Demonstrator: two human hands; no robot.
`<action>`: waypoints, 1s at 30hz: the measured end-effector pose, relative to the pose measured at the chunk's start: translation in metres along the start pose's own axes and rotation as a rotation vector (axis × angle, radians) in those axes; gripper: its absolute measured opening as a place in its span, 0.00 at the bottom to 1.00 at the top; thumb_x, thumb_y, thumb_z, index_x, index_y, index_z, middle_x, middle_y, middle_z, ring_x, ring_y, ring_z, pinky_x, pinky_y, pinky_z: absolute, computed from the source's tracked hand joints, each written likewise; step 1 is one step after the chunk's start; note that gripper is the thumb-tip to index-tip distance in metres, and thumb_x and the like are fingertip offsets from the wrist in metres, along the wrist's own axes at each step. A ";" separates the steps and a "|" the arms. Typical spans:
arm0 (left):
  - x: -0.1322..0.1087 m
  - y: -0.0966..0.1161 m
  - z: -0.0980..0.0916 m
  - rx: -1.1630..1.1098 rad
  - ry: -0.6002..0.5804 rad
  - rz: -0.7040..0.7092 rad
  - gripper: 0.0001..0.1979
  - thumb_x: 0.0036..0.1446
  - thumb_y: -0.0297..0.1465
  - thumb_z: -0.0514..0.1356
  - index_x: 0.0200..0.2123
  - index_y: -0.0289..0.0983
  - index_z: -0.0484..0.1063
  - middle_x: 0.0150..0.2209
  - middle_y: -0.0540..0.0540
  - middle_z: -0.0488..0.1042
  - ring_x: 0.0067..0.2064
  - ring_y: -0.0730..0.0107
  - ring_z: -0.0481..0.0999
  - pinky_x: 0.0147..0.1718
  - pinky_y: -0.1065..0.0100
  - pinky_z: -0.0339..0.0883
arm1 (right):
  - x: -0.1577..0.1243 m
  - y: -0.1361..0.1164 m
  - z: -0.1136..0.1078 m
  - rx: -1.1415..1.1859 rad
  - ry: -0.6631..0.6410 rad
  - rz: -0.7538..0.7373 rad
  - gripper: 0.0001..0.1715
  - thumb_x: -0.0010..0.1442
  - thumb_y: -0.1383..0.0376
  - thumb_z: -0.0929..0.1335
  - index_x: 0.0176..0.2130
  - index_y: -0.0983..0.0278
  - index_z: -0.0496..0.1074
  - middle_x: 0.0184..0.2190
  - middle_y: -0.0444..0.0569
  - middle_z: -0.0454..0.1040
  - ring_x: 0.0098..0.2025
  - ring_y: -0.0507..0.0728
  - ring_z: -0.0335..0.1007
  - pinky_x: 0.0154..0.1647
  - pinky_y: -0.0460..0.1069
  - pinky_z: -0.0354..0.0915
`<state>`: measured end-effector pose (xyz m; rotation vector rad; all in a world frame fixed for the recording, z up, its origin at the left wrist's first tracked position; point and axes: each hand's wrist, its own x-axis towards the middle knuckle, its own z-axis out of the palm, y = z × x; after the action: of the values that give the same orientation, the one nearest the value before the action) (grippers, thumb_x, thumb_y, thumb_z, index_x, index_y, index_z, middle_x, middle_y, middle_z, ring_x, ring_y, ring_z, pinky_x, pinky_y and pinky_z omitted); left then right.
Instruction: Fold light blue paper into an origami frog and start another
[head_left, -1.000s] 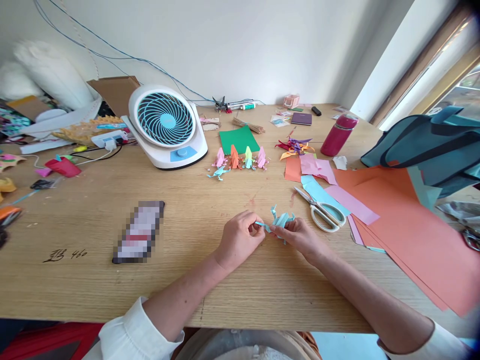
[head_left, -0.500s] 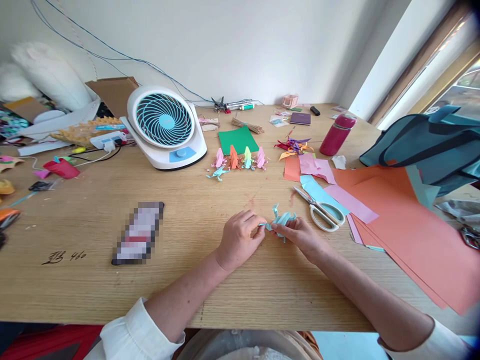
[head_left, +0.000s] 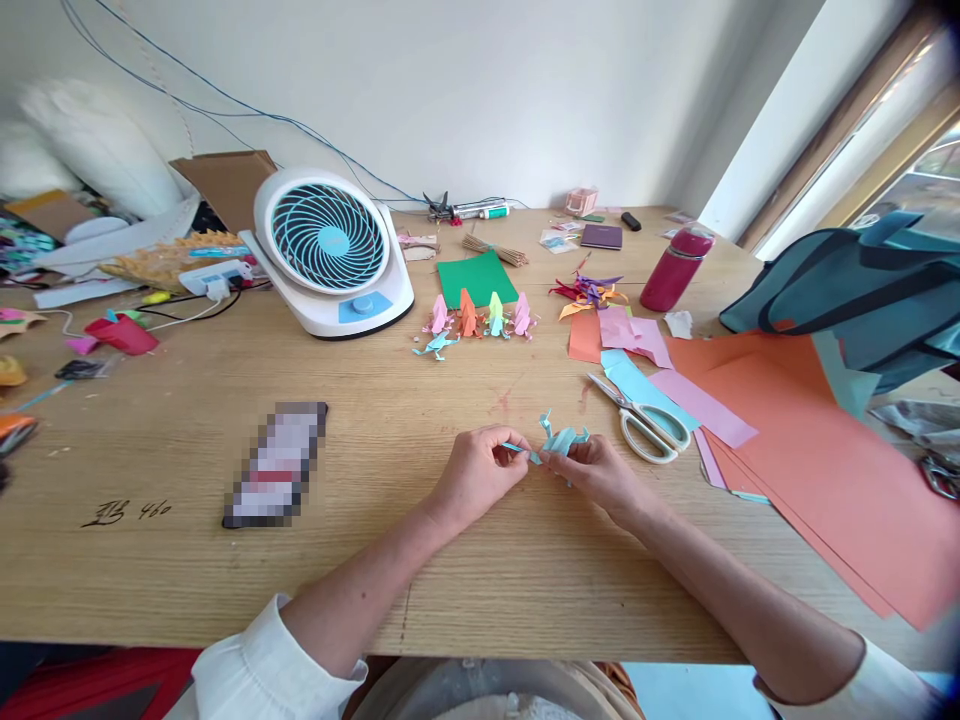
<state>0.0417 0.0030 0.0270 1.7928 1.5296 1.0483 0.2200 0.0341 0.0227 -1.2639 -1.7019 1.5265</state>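
A small light-blue folded paper figure [head_left: 559, 438] lies on the wooden table [head_left: 187, 560] just in front of me. My left hand [head_left: 478, 472] pinches a thin blue leg at the figure's left end. My right hand [head_left: 600, 470] pinches the figure's body from the right, fingers pressed together. Both hands rest on the table top. Part of the figure is hidden under my right fingers.
White-handled scissors [head_left: 643, 420] lie right of my hands on blue, pink and orange paper sheets [head_left: 810, 440]. Several small folded paper figures [head_left: 480, 318] stand by a green sheet. A white desk fan [head_left: 330, 250], a red bottle [head_left: 671, 270], a phone [head_left: 277, 462] and a teal bag [head_left: 862, 290] surround them.
My left hand has shifted slightly left and pulled the thin blue leg out from the figure. The right hand has stayed on the body.
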 end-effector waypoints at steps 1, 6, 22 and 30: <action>0.000 0.000 0.000 0.013 0.004 0.013 0.07 0.51 0.21 0.60 0.29 0.36 0.77 0.28 0.50 0.78 0.27 0.74 0.74 0.28 0.73 0.65 | 0.000 0.000 0.000 0.000 0.001 0.003 0.34 0.45 0.39 0.72 0.18 0.63 0.60 0.17 0.37 0.48 0.21 0.46 0.38 0.22 0.47 0.37; -0.003 -0.003 0.002 0.127 0.067 0.153 0.07 0.49 0.19 0.60 0.28 0.37 0.74 0.28 0.51 0.77 0.27 0.74 0.72 0.29 0.72 0.64 | 0.000 0.003 0.002 0.022 0.014 0.009 0.32 0.45 0.40 0.73 0.19 0.64 0.64 0.16 0.38 0.52 0.21 0.47 0.41 0.22 0.47 0.39; -0.007 -0.004 0.000 0.687 0.168 0.753 0.08 0.64 0.24 0.55 0.43 0.34 0.74 0.31 0.47 0.76 0.33 0.67 0.71 0.34 0.65 0.63 | 0.000 0.001 -0.005 0.417 0.052 0.102 0.25 0.42 0.47 0.77 0.20 0.64 0.71 0.20 0.44 0.69 0.24 0.50 0.59 0.28 0.48 0.53; -0.008 -0.005 0.002 0.327 0.125 0.607 0.10 0.63 0.25 0.56 0.45 0.35 0.75 0.37 0.45 0.79 0.37 0.67 0.75 0.38 0.65 0.68 | -0.001 0.001 -0.007 0.417 0.044 0.056 0.26 0.43 0.47 0.77 0.18 0.64 0.69 0.19 0.44 0.68 0.23 0.50 0.57 0.27 0.48 0.52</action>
<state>0.0398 -0.0033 0.0204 2.5633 1.3048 1.2514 0.2265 0.0367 0.0238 -1.1186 -1.2413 1.7576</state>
